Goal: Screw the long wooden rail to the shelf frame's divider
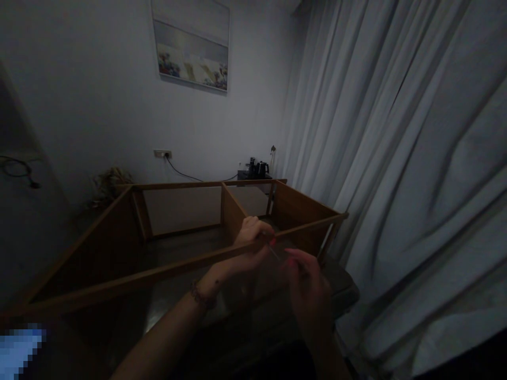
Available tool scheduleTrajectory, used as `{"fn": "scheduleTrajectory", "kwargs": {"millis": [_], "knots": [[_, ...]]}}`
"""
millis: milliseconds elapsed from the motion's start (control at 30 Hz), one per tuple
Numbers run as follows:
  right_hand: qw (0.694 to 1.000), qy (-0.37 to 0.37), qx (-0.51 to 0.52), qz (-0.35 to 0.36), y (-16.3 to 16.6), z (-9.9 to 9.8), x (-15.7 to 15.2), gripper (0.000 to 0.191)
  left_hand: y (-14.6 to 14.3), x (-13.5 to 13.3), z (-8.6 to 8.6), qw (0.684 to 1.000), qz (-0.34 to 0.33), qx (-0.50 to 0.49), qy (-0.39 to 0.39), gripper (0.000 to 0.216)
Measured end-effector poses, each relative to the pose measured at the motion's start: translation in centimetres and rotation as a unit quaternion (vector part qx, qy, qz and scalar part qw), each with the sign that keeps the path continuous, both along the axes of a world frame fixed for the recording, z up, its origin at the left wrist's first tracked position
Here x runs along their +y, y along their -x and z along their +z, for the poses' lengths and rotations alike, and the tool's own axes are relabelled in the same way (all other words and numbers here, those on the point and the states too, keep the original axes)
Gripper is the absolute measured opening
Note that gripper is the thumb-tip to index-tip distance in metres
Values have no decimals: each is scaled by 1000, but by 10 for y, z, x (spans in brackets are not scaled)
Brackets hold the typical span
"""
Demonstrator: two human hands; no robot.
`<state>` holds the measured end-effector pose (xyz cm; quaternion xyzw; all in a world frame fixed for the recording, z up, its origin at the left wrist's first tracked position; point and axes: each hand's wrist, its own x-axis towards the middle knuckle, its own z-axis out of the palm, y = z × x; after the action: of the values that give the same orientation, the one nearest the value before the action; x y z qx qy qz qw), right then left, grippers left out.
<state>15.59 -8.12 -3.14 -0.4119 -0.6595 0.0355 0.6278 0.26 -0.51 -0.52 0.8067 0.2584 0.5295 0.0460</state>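
A wooden furniture frame [186, 264] with panelled ends and a middle divider lies in front of me. My left hand [253, 232] is closed around its near rail, just right of the divider, with fingertips over the top edge. Below those fingertips a thin metal rod [274, 253] slants down to the right; its kind is too dim to tell. My right hand [311, 287] is just right of the rod, thumb and fingers bent into a pinch. Blur and darkness hide whether its fingertips touch the rod.
The frame rests on a dark, shiny surface [340, 279]. Long pale curtains [396, 158] hang close on the right. Behind stand a black kettle [262, 169] and a wall socket [162, 153] with a cable. Dried plants [113, 182] are at the back left.
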Motion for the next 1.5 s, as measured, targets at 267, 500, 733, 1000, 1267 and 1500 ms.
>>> {"fn": "scheduleTrajectory", "kwargs": {"millis": [267,500,733,1000,1267,1500], "knots": [[977,-117,-178,23,-17,1,7,26,2,2,-3,1000,-6,5,7,3],[973,121,70,184,11,12,-6,24,1,2,-4,1000,-11,-4,9,3],[968,109,123,192,16,4,0,15,0,-1,-2,1000,-4,-5,14,3],[984,-134,-114,38,-4,0,10,6,0,2,-3,1000,-8,2,2,3],[978,72,155,123,12,10,5,26,0,0,-1,1000,-1,2,-1,4],[919,208,221,251,7,2,3,29,2,5,-7,1000,-16,8,3,2]]}}
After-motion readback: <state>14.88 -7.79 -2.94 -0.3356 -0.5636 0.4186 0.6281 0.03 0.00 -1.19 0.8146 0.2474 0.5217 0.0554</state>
